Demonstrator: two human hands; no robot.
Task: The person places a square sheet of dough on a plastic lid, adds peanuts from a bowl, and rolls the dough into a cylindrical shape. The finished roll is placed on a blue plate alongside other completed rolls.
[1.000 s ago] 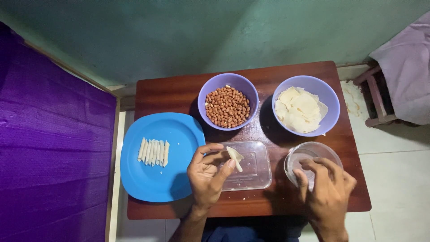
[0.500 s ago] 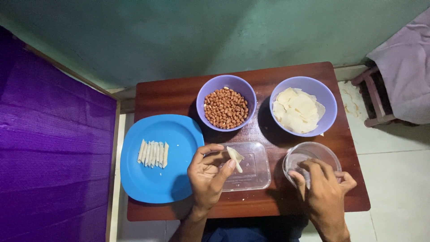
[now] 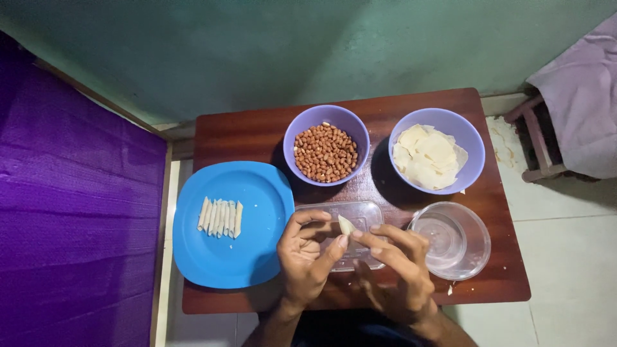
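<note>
You are sitting at the near edge of a table. A plate is lying at its left, with rolled pieces lined up side by side on it. Behind, a bowl of peanuts is sitting left of a bowl of wrappers. A tray is lying in the middle, under your left hand and right hand. A glass bowl is resting just right of the tray.
</note>
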